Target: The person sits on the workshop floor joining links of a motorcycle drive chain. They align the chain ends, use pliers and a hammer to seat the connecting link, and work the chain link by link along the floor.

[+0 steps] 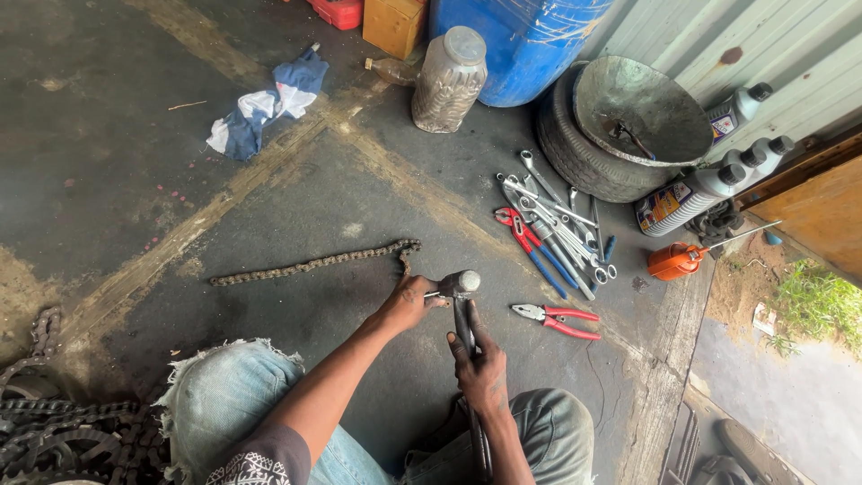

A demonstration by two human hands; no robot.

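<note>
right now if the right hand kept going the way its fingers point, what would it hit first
The right hand lies along a hammer handle, fingers pointing up toward the hammer head, which the left hand steadies. It would meet that head first. Beyond it lies bare floor, though depth is hard to judge.

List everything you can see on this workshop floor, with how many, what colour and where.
chain: one, rusty brown, stretched on the floor by the left hand
hammer: one, grey metal, under both hands
pliers: one, red handles, right of the hammer
spanner pile: many, silver, with red and blue handled pliers, centre right
oil can: one, orange, right of the spanners
bottles: about four, grey, by the wall
metal bowl: one, grey, on a tyre
tyre: one, black
barrel: one, blue, top
jar: one, clear, beside the barrel
rag: one, blue and white, upper left
chain heap: dark, bottom left
left hand: on the chain end
right hand: on the hammer handle
</note>
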